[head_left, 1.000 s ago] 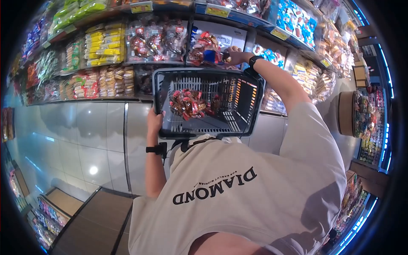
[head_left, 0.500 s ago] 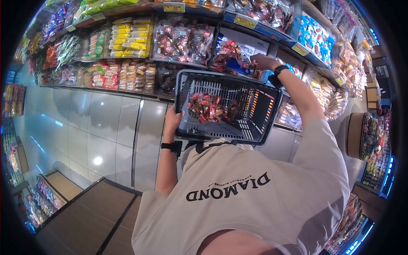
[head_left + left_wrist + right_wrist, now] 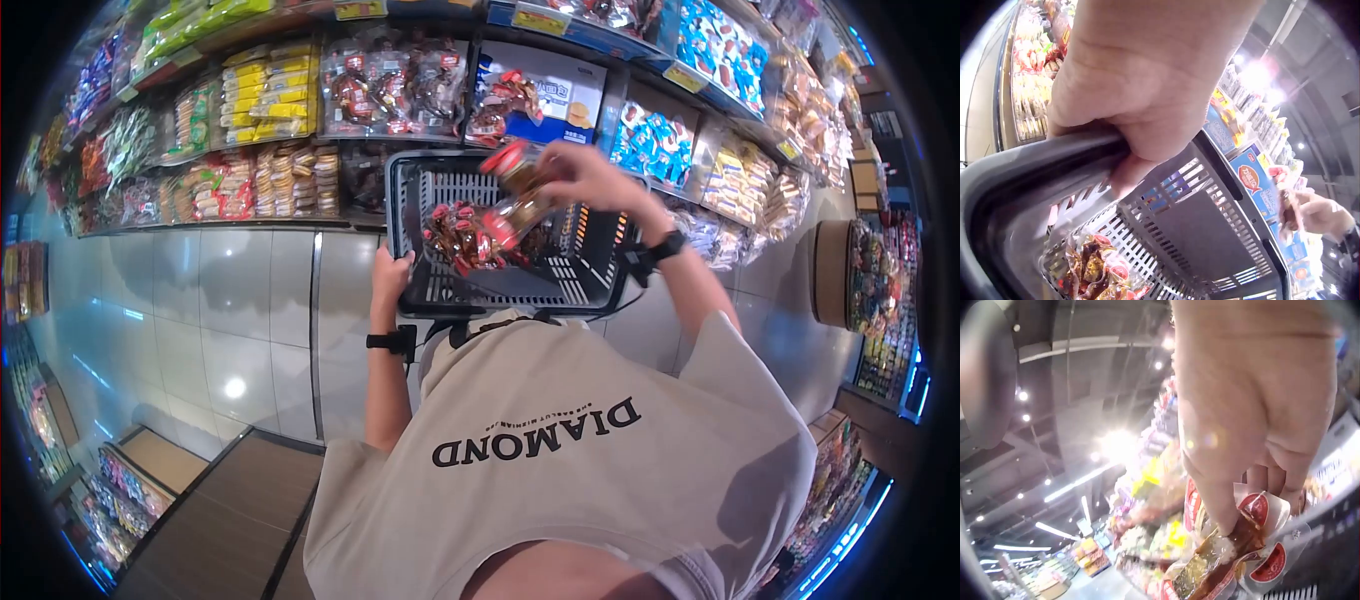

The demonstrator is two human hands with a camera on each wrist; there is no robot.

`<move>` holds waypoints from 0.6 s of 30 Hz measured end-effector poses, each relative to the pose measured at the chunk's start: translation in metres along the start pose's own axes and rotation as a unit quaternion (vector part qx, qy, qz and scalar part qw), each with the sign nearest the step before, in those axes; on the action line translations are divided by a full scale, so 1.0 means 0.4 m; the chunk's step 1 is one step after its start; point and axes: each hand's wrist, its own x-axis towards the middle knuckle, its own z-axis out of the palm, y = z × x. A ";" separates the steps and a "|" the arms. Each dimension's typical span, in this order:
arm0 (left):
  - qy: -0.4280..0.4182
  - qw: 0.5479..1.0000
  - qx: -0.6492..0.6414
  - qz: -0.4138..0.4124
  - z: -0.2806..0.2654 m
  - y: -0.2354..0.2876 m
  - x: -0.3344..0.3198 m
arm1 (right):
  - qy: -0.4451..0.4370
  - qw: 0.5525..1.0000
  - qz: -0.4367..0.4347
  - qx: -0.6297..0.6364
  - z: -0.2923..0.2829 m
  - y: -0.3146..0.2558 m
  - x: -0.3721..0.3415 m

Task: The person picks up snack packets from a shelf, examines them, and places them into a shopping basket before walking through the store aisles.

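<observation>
Right hand (image 3: pixel 592 182) pinches red-and-brown snack packets (image 3: pixel 1213 565) over the basket (image 3: pixel 440 187) — a fingertip hold, presumably because they are small and light. Left hand (image 3: pixel 390 277) grips the basket's rim (image 3: pixel 1025 165) — probably steadying it against the load; similar packets (image 3: pixel 452 240) lie heaped inside.

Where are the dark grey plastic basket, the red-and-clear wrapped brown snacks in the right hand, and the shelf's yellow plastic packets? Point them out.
Grey basket (image 3: pixel 1190 212), left wrist view, inner wall.
Brown snacks (image 3: pixel 1204 565), right wrist view, wrapped contents.
Yellow packets (image 3: pixel 286 90), head view, middle of right column.
</observation>
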 end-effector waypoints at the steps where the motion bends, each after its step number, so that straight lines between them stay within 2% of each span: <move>1: -0.004 1.000 0.002 -0.001 -0.003 0.002 0.000 | -0.003 0.998 -0.023 -0.060 0.063 0.046 0.031; 2: -0.006 1.000 0.002 -0.002 -0.008 -0.018 0.015 | 0.028 0.989 -0.073 -0.124 0.125 0.107 0.062; 3: 0.009 0.997 0.027 0.069 -0.010 -0.055 0.037 | 0.012 0.993 -0.060 -0.101 0.178 0.178 0.096; 4: 0.025 0.988 0.052 0.140 -0.006 -0.079 0.048 | -0.024 0.980 -0.033 -0.197 0.206 0.174 0.109; 6: 0.040 0.985 0.048 0.161 0.002 -0.070 0.041 | 0.025 0.966 -0.119 -0.229 0.199 0.145 0.138; 8: 0.071 0.975 0.123 0.169 0.002 -0.055 0.027 | 0.102 0.986 -0.085 -0.103 0.119 0.102 0.198; 9: 0.073 0.976 0.119 0.167 0.000 -0.045 0.017 | 0.165 0.984 -0.027 -0.054 0.073 0.085 0.233; 10: 0.069 0.982 0.123 0.127 0.000 -0.029 0.009 | 0.228 0.973 0.030 -0.005 0.021 0.082 0.271; 11: 0.065 0.986 0.126 0.088 0.002 -0.018 0.008 | 0.225 0.971 0.085 -0.001 -0.042 0.106 0.312; 12: 0.070 0.986 0.122 0.091 0.004 -0.016 0.010 | 0.223 0.965 0.137 0.004 -0.093 0.131 0.356; 13: 0.086 0.979 0.144 0.116 0.005 -0.021 0.011 | 0.236 0.945 0.186 -0.128 -0.111 0.142 0.400; 14: 0.102 0.971 0.166 0.139 0.005 -0.030 0.009 | 0.243 0.907 0.231 -0.256 -0.120 0.151 0.434; 15: 0.077 0.988 0.126 0.046 0.004 -0.034 0.014 | 0.169 0.929 0.217 -0.247 -0.139 0.167 0.449; 16: 0.082 0.988 0.124 0.048 0.003 -0.038 0.018 | 0.168 0.930 0.212 -0.249 -0.136 0.178 0.471; 18: 0.065 0.989 0.113 0.076 0.004 -0.047 0.024 | 0.072 0.903 0.222 -0.360 -0.124 0.202 0.518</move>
